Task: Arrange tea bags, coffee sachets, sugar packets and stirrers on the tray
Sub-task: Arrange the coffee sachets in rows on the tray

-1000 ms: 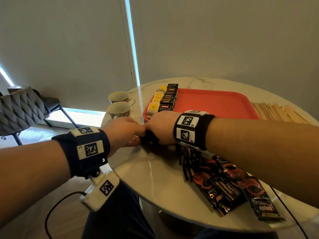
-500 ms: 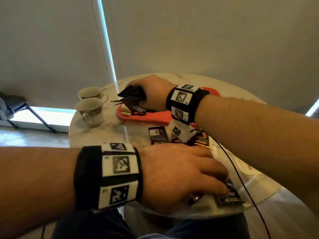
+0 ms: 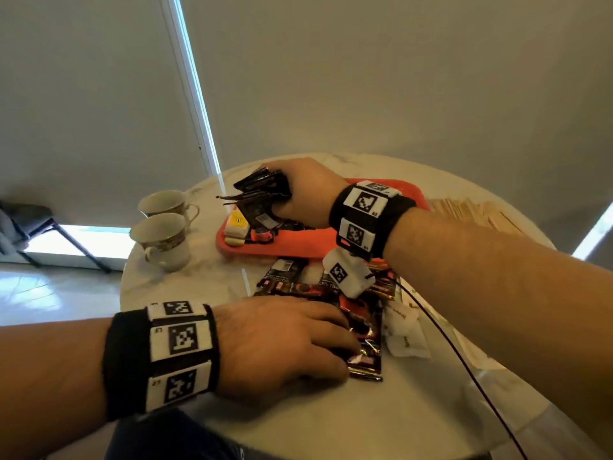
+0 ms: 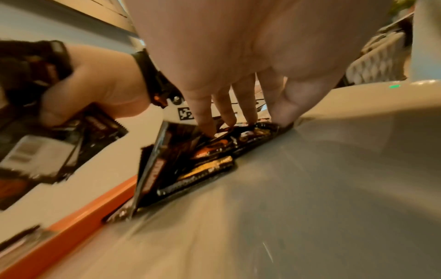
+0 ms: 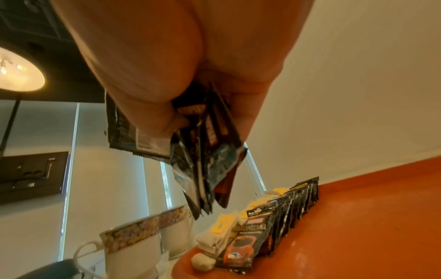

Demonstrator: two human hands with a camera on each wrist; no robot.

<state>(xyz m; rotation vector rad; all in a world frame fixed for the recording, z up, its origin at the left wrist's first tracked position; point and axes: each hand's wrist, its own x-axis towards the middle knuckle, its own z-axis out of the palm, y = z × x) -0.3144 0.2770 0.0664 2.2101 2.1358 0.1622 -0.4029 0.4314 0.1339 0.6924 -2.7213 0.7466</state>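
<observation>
My right hand [image 3: 278,194] grips a fanned bunch of dark coffee sachets [image 3: 258,190] just above the left end of the red tray [image 3: 331,240]. In the right wrist view that bunch [image 5: 210,160] hangs over a row of upright sachets [image 5: 293,200] and yellow-tagged tea bags [image 5: 222,226] on the tray [image 5: 358,217]. My left hand [image 3: 345,346] lies on the loose sachet pile [image 3: 365,327] near the table's front. Its fingers [image 4: 205,120] and thumb close on the pile's top sachets [image 4: 214,151]. White sugar packets [image 3: 404,330] lie right of the pile.
Two patterned cups [image 3: 162,237] stand left of the tray. Wooden stirrers [image 3: 471,210] lie to the tray's right. A black cable [image 3: 464,360] runs from my right wrist across the round marble table [image 3: 398,410]. A chair [image 3: 30,224] stands far left.
The hands were together at the tray's front edge. My right hand has carried a bunch of sachets to the tray's left end, while my left hand has dropped onto the loose pile.
</observation>
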